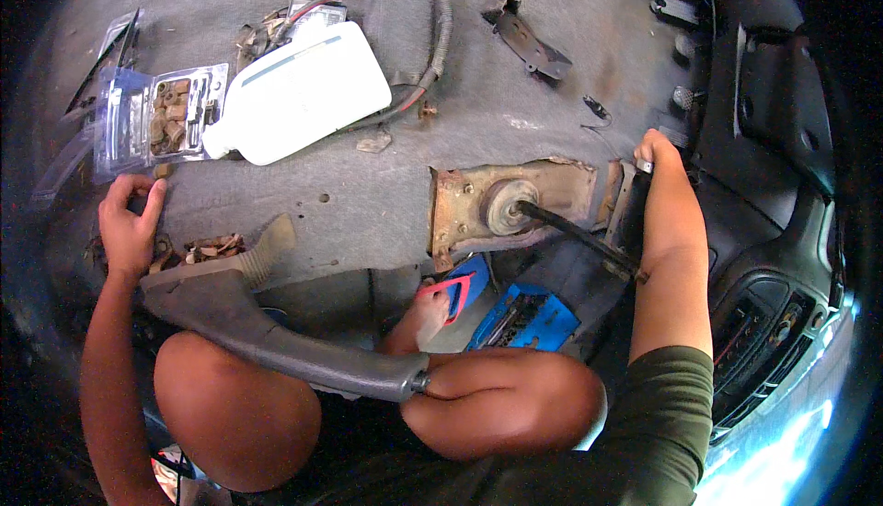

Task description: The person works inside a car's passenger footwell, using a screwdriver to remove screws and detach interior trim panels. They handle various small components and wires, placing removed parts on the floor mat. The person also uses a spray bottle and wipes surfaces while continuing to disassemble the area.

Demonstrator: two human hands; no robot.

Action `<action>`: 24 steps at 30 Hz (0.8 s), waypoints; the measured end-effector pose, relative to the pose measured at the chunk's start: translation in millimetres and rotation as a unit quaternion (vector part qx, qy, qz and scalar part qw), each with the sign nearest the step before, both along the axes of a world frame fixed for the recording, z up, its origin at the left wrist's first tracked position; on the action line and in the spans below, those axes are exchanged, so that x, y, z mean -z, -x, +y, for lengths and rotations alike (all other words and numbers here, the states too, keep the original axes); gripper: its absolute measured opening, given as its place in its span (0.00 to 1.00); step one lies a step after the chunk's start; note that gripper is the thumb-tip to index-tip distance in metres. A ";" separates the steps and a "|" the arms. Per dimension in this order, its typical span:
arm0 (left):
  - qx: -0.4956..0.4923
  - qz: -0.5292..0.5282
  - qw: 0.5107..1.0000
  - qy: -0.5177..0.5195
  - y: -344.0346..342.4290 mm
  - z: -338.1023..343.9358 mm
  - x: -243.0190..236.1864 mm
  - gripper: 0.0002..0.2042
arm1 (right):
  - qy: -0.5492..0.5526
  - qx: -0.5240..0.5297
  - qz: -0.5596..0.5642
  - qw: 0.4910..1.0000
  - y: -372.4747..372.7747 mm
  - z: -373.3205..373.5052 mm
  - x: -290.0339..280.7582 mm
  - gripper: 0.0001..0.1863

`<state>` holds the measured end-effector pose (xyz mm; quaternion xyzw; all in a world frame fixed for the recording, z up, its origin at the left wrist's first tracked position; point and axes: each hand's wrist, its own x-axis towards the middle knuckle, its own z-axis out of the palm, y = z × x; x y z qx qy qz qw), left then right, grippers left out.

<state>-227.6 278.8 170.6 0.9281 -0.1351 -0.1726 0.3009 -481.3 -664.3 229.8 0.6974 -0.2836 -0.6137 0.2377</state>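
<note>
My left hand (129, 225) rests on the grey carpet at the left, thumb apart from its curled fingers, with nothing visible in it. Just beyond its thumb lies a small brown piece (163, 171). The grey handbrake lever (303, 354) runs from near that wrist across in front of my knees. My right arm reaches forward at the right. My right hand (654, 147) is closed near the dark console's edge, beside a small shiny metal part (644, 166); what its fingers hold is hidden. Left of that forearm, a black gear lever (579, 239) rises from a round rubber boot (509, 207).
A white plastic jug (308, 92) lies on the carpet, with a corrugated cable (446, 18) looping around it. Beside it is a clear package of brown pieces (172, 120). A black bracket (533, 46) lies farther off. A blue tool case (529, 317) and blue flip-flop (471, 281) are below.
</note>
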 end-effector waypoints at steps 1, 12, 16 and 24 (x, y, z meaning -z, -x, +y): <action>0.000 0.003 1.000 -0.001 -0.5 0.1 1.8 0.12 | -0.011 0.005 0.008 1.000 2.3 -5.1 -1.5 0.14; -0.014 0.022 1.000 -0.011 1.2 -1.5 1.3 0.11 | 0.039 0.084 0.074 0.993 -26.4 34.5 -12.7 0.14; -0.011 0.017 1.000 0.004 3.2 2.4 -2.0 0.10 | -0.035 0.000 0.048 0.998 -26.6 50.6 -4.2 0.13; -0.017 0.014 0.999 -0.030 4.9 5.2 -12.3 0.12 | 0.055 -0.014 -0.428 0.902 -99.5 193.0 -33.1 0.21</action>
